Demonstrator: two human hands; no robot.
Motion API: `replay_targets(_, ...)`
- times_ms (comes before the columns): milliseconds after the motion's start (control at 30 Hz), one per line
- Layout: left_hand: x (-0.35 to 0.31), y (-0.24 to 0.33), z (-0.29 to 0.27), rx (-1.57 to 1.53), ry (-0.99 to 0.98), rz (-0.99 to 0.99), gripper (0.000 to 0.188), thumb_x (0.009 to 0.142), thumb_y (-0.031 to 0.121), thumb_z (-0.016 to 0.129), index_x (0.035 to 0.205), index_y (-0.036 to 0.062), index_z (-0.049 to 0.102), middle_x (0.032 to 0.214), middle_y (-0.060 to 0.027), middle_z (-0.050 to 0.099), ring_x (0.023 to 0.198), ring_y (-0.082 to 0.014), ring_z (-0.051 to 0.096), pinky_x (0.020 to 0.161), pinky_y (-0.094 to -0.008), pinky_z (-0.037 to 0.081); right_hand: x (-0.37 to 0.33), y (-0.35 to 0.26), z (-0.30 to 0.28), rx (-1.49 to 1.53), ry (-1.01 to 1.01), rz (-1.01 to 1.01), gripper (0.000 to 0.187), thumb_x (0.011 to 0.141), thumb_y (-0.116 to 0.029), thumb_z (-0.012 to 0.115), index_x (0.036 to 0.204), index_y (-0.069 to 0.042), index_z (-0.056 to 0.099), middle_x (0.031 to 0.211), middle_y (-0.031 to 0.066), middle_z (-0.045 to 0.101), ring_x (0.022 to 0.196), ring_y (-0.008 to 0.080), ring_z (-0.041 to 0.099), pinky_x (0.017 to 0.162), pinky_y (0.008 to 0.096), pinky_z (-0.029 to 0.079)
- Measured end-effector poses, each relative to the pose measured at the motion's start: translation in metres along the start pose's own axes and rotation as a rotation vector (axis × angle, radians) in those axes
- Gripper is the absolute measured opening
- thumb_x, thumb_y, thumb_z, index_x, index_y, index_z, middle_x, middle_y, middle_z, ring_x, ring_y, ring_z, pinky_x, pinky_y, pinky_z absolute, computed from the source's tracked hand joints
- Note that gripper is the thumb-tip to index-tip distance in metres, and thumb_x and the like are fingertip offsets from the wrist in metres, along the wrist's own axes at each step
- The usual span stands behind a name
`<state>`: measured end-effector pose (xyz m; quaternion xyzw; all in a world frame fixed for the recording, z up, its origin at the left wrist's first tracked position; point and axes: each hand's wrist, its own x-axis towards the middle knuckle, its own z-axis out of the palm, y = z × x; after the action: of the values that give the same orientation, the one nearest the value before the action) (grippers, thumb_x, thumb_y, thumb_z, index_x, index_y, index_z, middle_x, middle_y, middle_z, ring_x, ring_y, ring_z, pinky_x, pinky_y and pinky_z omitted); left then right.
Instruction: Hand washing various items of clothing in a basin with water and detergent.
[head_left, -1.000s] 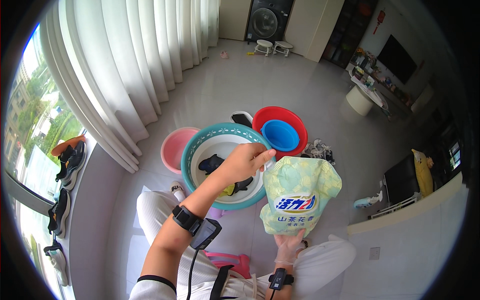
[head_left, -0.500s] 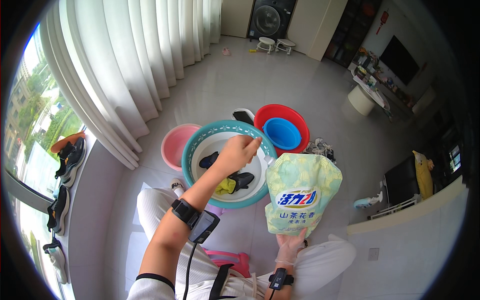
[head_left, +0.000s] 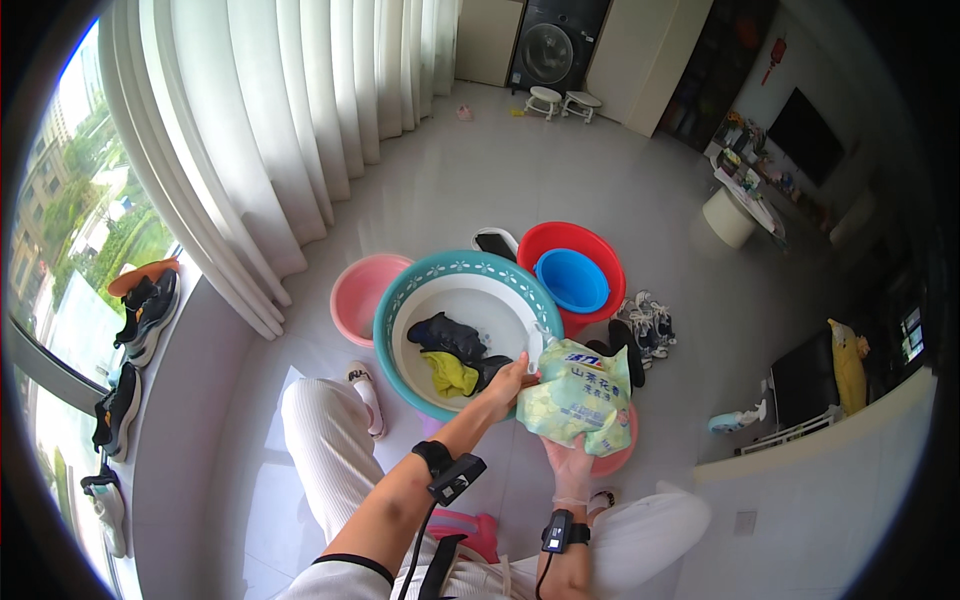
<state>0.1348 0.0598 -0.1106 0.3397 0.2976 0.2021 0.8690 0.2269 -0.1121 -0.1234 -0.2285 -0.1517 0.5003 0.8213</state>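
A pale green, flower-patterned detergent pouch (head_left: 580,395) tilts toward the right rim of a teal basin (head_left: 392,345), its clear spout end over the rim. My left hand (head_left: 507,385) closes on the pouch's left edge, close to the spout. From underneath, my right hand (head_left: 568,462) holds the lower end; a thin see-through glove seems to cover it. In the basin's white inner part lie a wet dark cloth (head_left: 447,336) and a yellow-green cloth (head_left: 449,374), in what looks like shallow water.
A pink basin (head_left: 368,298) stands left of the teal one. Behind it on the right, a blue basin (head_left: 572,280) sits in a red basin (head_left: 612,243). Several shoes (head_left: 655,325) are on the floor at right; more shoes (head_left: 118,410) line the windowsill.
My left hand has come down from above the basin to the pouch. The pouch has moved lower and left, tipping its spout toward the basin.
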Motion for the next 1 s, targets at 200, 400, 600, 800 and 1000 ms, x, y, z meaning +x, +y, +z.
replay_targets(200, 0.001, 0.001, -0.014, -0.135, 0.044, 0.025, 0.052, 0.096, 0.050, 0.040, 0.111, 0.0021, 0.054, 0.100, -0.0103, 0.061, 0.084, -0.0189, 0.060, 0.077, -0.0344, 0.051, 0.034, -0.022, 0.001, -0.362, 0.028, 0.263, 0.055, 0.088, -0.002, 0.057, 0.136, -0.016, 0.036, 0.132, 0.0042, 0.045, 0.125, 0.0219, 0.043, 0.105, 0.0431, 0.037)
replay_targets(400, 0.001, -0.001, -0.016, -0.269, -0.030, 0.113, 0.043, 0.096, 0.048, 0.042, 0.093, 0.0086, 0.057, 0.096, -0.0044, 0.062, 0.082, -0.0133, 0.059, 0.073, -0.0299, 0.051, 0.025, 0.001, -0.029, -0.268, 0.029, 0.237, 0.053, 0.089, -0.007, 0.059, 0.136, -0.013, 0.036, 0.134, 0.0051, 0.045, 0.124, 0.0241, 0.045, 0.104, 0.0458, 0.039)
replay_targets(600, -0.029, -0.012, -0.020, -0.083, -0.115, 0.189, 0.044, 0.097, 0.048, 0.042, 0.092, 0.0078, 0.060, 0.096, -0.0007, 0.061, 0.085, -0.0094, 0.057, 0.077, -0.0267, 0.048, 0.007, 0.007, -0.037, -0.094, 0.252, 0.372, 0.054, 0.085, -0.028, 0.067, 0.130, -0.011, 0.043, 0.128, 0.0065, 0.052, 0.117, 0.0244, 0.053, 0.097, 0.0430, 0.047)
replay_targets(800, -0.045, -0.010, -0.002, 0.045, -0.205, 0.332, 0.041, 0.098, 0.041, 0.043, 0.091, 0.0051, 0.062, 0.096, 0.0009, 0.060, 0.090, -0.0089, 0.051, 0.082, -0.0255, 0.042, -0.009, 0.021, -0.078, -0.186, 0.414, 0.427, 0.055, 0.085, -0.033, 0.067, 0.129, -0.010, 0.043, 0.123, 0.0084, 0.055, 0.109, 0.0238, 0.058, 0.089, 0.0409, 0.053)
replay_targets(1000, -0.055, 0.000, 0.004, 0.276, -0.267, 0.413, 0.034, 0.096, 0.033, 0.052, 0.090, 0.0025, 0.064, 0.101, -0.0031, 0.058, 0.090, -0.0113, 0.050, 0.081, -0.0294, 0.041, -0.012, 0.031, -0.071, -0.277, 0.382, 0.525, 0.053, 0.088, -0.032, 0.064, 0.131, -0.012, 0.041, 0.122, 0.0050, 0.055, 0.110, 0.0191, 0.057, 0.089, 0.0349, 0.052)
